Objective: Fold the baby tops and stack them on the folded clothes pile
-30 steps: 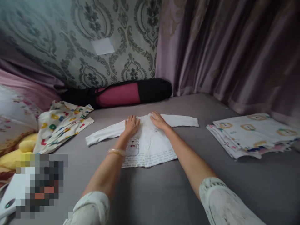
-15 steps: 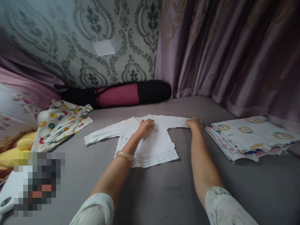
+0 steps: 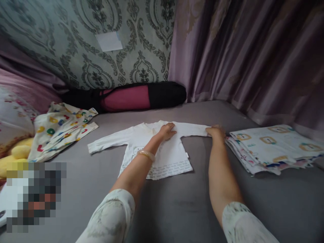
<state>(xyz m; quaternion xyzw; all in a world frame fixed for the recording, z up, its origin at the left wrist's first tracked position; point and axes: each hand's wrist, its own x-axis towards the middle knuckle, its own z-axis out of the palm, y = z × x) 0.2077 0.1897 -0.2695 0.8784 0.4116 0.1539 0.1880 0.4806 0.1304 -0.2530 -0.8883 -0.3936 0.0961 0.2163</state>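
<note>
A small white long-sleeved shirt (image 3: 170,153) lies spread out on the grey bed sheet (image 3: 177,216), with printed lettering along its hem and a drawn animal on its front. My left hand (image 3: 167,131) rests on the upper chest, near the shoulder, its fingers stretched out over the cloth. At the end of the right-hand sleeve, my right hand (image 3: 216,131) has its fingers closed on the cuff, which they partly hide. The other sleeve lies out to the left, untouched. My left forearm covers part of the shirt's front.
To the right is a stack of folded patterned cloths (image 3: 273,145). A letter-printed garment (image 3: 60,128) lies at the left, beside a yellow plush thing (image 3: 20,152) and a flowered pillow (image 3: 12,104). A long pink and black bag (image 3: 126,98) lies along the wall, near purple curtains (image 3: 202,50).
My left hand has slid right across the chest toward the right shoulder. My right hand, still at the cuff, has shifted slightly right, with that sleeve drawn out a little further.
</note>
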